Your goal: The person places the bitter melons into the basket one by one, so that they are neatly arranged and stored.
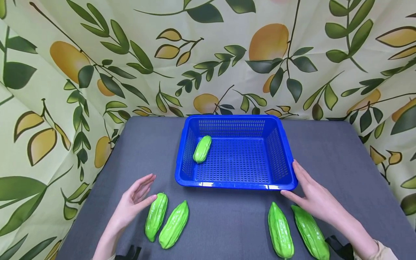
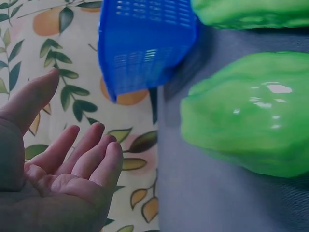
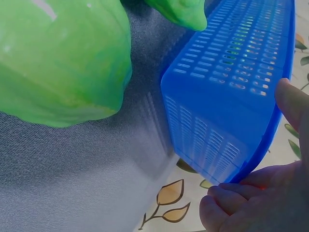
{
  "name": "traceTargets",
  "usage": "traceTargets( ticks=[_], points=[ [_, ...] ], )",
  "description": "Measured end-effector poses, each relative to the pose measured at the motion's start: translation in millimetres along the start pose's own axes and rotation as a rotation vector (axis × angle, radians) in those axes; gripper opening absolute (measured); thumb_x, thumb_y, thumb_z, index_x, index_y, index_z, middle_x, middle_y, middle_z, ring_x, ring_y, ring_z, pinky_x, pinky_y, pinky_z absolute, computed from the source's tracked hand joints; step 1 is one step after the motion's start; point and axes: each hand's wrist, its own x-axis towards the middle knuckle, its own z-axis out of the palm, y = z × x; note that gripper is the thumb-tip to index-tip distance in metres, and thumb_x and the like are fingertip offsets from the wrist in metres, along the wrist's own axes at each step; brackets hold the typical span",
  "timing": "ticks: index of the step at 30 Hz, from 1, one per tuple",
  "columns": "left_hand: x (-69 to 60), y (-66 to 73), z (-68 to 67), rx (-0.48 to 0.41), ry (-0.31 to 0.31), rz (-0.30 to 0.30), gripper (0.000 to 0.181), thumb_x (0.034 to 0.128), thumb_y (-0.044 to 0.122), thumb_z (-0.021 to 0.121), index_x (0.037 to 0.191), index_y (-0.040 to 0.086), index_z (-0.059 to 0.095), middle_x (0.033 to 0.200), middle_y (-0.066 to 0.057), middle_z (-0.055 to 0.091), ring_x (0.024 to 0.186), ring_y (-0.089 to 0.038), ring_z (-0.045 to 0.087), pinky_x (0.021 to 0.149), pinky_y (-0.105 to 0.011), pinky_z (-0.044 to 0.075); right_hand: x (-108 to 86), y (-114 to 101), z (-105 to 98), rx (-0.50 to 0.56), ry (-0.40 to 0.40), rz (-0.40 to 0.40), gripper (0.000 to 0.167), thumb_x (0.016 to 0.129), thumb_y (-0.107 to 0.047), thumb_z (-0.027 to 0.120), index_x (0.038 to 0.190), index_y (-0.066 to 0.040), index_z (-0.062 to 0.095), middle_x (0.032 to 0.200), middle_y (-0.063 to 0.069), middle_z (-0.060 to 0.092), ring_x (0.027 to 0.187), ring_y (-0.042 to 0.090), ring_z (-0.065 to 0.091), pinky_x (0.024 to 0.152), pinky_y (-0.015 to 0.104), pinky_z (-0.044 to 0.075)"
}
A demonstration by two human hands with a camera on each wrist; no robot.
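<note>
In the head view a blue plastic basket (image 1: 234, 185) stands on the table with one glossy green bitter melon (image 1: 202, 149) inside, at its left. My right hand (image 1: 313, 196) touches the basket's near right corner, thumb on the front rim and fingers along the right side; the right wrist view shows the thumb (image 3: 289, 99) at the rim. My left hand (image 1: 133, 200) is held in the air with fingers relaxed and holds nothing. It is nearest to a bitter melon (image 1: 156, 217) at the left, with a second bitter melon (image 1: 174, 224) beside that.
Two more bitter melons lie at the right front: one bitter melon (image 1: 281, 231) below the basket's corner, the other bitter melon (image 1: 311, 233) partly under my right forearm. A grey cloth covers the table (image 1: 227, 224). Behind hangs a leaf-and-fruit patterned curtain (image 1: 227, 29).
</note>
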Motion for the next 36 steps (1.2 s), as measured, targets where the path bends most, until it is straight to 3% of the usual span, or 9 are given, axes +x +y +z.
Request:
traceTargets(
  ticks=[2, 5, 9, 12, 15, 22, 26, 31, 36],
  points=[
    [-1.5, -2.6, 0.9, 0.016, 0.004, -0.014, 0.058, 0.0893, 0.004, 0.063, 0.140, -0.005, 0.036, 0.132, 0.020, 0.051, 0.122, 0.012, 0.045, 0.099, -0.005, 0.038, 0.3, 0.1, 0.0, 0.003, -0.001, -0.001, 0.097, 0.088, -0.047, 0.062, 0.152, -0.006, 0.001, 0.157, 0.024, 0.012, 0.137, 0.047, 0.027, 0.098, 0.066, 0.035],
    [-3.2, -4.9, 2.9, 0.063, 0.009, -0.064, 0.059, 0.0887, 0.009, 0.065, 0.140, -0.002, 0.038, 0.141, -0.003, 0.050, 0.123, 0.010, 0.045, 0.098, -0.003, 0.037, 0.2, 0.6, 0.8, 0.006, 0.006, -0.007, 0.097, 0.088, -0.046, 0.062, 0.152, -0.006, 0.002, 0.157, 0.024, 0.012, 0.138, 0.047, 0.027, 0.098, 0.065, 0.035],
    [-6.3, -9.4, 4.6, 0.172, -0.002, -0.130, 0.061, 0.0870, 0.015, 0.068, 0.139, 0.000, 0.040, 0.143, -0.022, 0.044, 0.133, -0.017, 0.044, 0.097, -0.001, 0.034, -0.1, 0.9, 1.8, 0.009, 0.015, -0.013, 0.096, 0.088, -0.045, 0.063, 0.152, -0.006, 0.002, 0.157, 0.024, 0.012, 0.138, 0.047, 0.027, 0.098, 0.065, 0.034],
    [-8.8, -13.3, 4.5, 0.235, -0.014, -0.142, 0.061, 0.0864, 0.017, 0.069, 0.138, 0.001, 0.042, 0.142, -0.020, 0.046, 0.133, -0.037, 0.038, 0.096, -0.001, 0.033, 0.0, 0.1, 0.9, 0.004, 0.004, -0.003, 0.097, 0.088, -0.047, 0.062, 0.152, -0.006, 0.002, 0.157, 0.025, 0.012, 0.137, 0.047, 0.027, 0.098, 0.065, 0.034],
    [-10.6, -16.3, 4.3, 0.256, -0.015, -0.148, 0.061, 0.0861, 0.017, 0.070, 0.138, 0.001, 0.043, 0.142, -0.019, 0.047, 0.133, -0.038, 0.038, 0.097, -0.003, 0.035, 0.2, -0.8, -0.6, -0.004, -0.010, 0.012, 0.098, 0.088, -0.048, 0.061, 0.152, -0.006, 0.001, 0.157, 0.025, 0.012, 0.137, 0.048, 0.028, 0.098, 0.066, 0.035],
    [-13.9, -21.6, 5.5, 0.337, -0.016, -0.196, 0.062, 0.0845, 0.020, 0.072, 0.137, 0.001, 0.045, 0.142, -0.019, 0.047, 0.133, -0.037, 0.041, 0.106, -0.045, 0.041, 0.3, -1.9, -1.7, -0.012, -0.021, 0.024, 0.098, 0.088, -0.049, 0.061, 0.152, -0.005, 0.001, 0.156, 0.025, 0.012, 0.136, 0.048, 0.028, 0.098, 0.067, 0.034],
    [-15.1, -27.2, 6.4, 0.330, -0.022, -0.196, 0.063, 0.0839, 0.019, 0.072, 0.137, 0.001, 0.045, 0.142, -0.020, 0.047, 0.132, -0.038, 0.041, 0.106, -0.048, 0.039, 0.1, -1.8, -1.7, -0.007, -0.018, 0.021, 0.098, 0.088, -0.049, 0.061, 0.152, -0.005, 0.001, 0.156, 0.025, 0.012, 0.136, 0.048, 0.028, 0.098, 0.066, 0.034],
    [-17.3, -36.4, 8.7, 0.252, -0.019, -0.175, 0.062, 0.0841, 0.017, 0.072, 0.137, -0.001, 0.044, 0.142, -0.022, 0.046, 0.132, -0.032, 0.042, 0.105, -0.021, 0.042, 0.6, -1.2, -1.3, 0.002, -0.022, 0.020, 0.098, 0.089, -0.048, 0.061, 0.152, -0.006, 0.000, 0.157, 0.025, 0.010, 0.138, 0.048, 0.026, 0.099, 0.066, 0.034],
    [-20.1, -45.9, 11.7, 0.164, -0.009, -0.126, 0.060, 0.0831, 0.011, 0.072, 0.134, -0.005, 0.046, 0.140, -0.026, 0.046, 0.123, 0.007, 0.041, 0.097, -0.001, 0.033, 0.8, -1.0, -1.6, 0.001, -0.023, 0.021, 0.098, 0.089, -0.049, 0.061, 0.152, -0.006, -0.001, 0.157, 0.024, 0.010, 0.138, 0.048, 0.026, 0.099, 0.067, 0.033]
  ],
)
